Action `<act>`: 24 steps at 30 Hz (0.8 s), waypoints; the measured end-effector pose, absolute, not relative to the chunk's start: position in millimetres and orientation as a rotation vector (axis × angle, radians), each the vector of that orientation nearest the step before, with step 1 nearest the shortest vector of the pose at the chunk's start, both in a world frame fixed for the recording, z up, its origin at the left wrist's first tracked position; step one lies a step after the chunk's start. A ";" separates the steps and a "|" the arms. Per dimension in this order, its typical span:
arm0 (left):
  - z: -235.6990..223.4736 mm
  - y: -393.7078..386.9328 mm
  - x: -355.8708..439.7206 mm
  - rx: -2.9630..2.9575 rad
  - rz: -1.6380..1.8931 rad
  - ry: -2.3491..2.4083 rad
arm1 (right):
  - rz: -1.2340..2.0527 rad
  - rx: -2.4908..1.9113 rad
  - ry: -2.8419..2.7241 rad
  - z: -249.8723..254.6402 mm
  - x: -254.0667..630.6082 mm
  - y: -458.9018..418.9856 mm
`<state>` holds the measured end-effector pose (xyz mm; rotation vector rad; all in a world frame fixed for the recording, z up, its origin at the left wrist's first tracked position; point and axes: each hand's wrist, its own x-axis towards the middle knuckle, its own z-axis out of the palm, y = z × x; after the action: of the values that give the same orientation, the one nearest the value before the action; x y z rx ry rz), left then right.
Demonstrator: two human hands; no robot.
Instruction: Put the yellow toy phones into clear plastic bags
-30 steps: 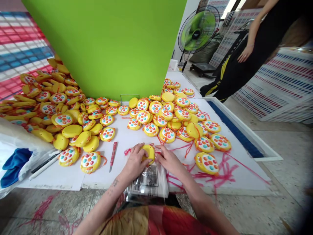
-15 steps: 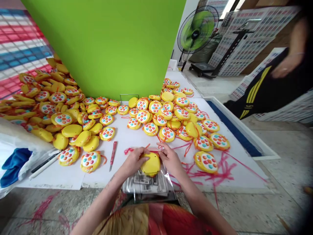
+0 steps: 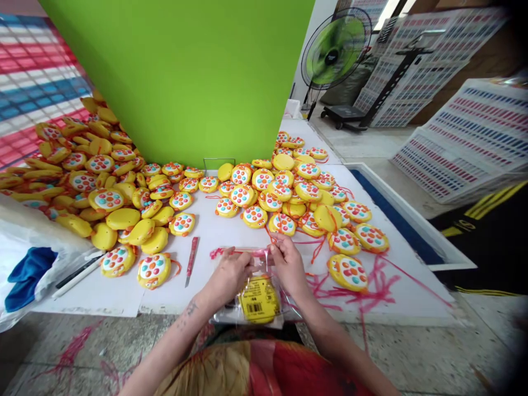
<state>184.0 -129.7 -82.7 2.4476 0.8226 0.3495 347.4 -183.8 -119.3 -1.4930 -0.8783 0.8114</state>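
At the table's front edge a yellow toy (image 3: 274,306) lies inside a clear plastic bag (image 3: 259,267) with black print and a barcode on it. My left hand (image 3: 231,273) is closed, its thumb and fingers pinching the bag's upper left side. The bag's upper right side is gripped by my right hand (image 3: 287,263), its fingers bent together near an orange cord (image 3: 270,236). Pink strips (image 3: 258,253) lie just beyond the fingers. Printed paper or bags beneath the toy are mostly hidden.
Piles of yellow toys with coloured buttons (image 3: 106,200) spread across the left and back. A red cutter knife (image 3: 192,259) lies left of my hands, and pens (image 3: 78,278) farther left. A green panel (image 3: 177,82) stands behind. Right, a person in dark trousers (image 3: 482,242) is close to the table.
The yellow toy has gone down into the clear bag, and the printed label now covers it. Both hands have moved to the bag's top. The person at the right has come nearer.
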 end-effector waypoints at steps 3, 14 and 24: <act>-87.8 -130.1 183.5 2.309 0.536 0.877 | 0.839 -1.473 -0.859 -116.5 345.2 -185.0; -110.1 -131.8 175.4 1.405 0.556 1.027 | 0.488 -1.473 -1.170 -106.9 342.3 -187.4; -103.5 -139.1 185.7 1.186 0.756 1.050 | 0.150 -1.694 -1.989 -100.2 349.5 -176.9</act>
<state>185.7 -139.1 -103.5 1.1856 1.0498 0.7555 349.5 -176.9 -100.2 -1.6945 -1.9893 0.1500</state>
